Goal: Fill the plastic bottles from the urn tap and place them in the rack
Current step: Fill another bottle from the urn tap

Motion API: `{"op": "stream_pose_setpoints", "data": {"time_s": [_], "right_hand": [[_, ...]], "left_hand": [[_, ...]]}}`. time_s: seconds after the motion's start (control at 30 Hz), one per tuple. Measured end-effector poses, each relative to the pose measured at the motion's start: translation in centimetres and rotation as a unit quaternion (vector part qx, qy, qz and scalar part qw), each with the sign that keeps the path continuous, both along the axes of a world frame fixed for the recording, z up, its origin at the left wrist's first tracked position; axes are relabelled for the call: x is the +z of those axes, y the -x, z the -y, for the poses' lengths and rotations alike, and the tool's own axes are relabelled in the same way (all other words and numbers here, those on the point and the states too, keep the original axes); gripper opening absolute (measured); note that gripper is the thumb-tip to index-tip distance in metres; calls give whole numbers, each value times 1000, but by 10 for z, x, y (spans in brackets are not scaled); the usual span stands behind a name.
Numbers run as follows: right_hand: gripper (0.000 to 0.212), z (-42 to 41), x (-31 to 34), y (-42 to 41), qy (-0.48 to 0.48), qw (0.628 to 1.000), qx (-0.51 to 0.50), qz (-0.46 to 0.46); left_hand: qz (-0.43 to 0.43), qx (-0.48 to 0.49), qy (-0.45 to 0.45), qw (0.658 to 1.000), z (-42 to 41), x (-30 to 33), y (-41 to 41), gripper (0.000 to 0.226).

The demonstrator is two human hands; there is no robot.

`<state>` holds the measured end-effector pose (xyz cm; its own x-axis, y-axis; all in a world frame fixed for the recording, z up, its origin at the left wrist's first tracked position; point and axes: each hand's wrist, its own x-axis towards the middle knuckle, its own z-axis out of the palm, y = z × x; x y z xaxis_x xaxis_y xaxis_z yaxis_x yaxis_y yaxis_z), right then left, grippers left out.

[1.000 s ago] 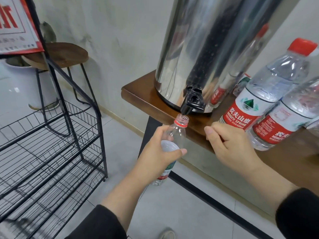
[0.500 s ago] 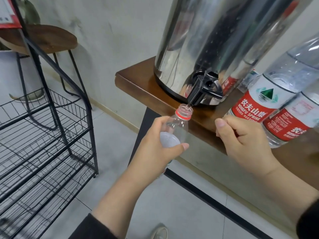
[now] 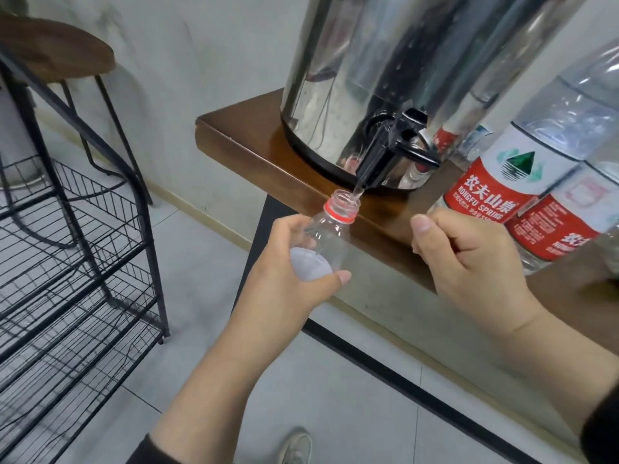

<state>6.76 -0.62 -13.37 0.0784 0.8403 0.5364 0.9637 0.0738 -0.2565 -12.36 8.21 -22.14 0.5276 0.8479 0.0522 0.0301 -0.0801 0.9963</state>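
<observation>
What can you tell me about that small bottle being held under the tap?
The small bottle is clear thin plastic with a red neck ring and no cap on. It tilts, mouth up, just under the black tap, from which a thin stream of water runs in. The left hand grips its body, hiding the lower part.
</observation>
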Motion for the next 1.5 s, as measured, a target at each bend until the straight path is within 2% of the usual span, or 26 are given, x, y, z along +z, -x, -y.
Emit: {"op": "stream_pose_setpoints", "data": {"time_s": [0.4, 1.5], "right_hand": [[51, 0, 0, 0, -4, 1000, 8, 1], [49, 1, 1, 5, -1, 1000, -1, -22]], "left_hand": [[-17, 6, -10, 1000, 3, -6, -4, 69], [-7, 8, -7, 1000, 0, -15, -7, 71]]}}
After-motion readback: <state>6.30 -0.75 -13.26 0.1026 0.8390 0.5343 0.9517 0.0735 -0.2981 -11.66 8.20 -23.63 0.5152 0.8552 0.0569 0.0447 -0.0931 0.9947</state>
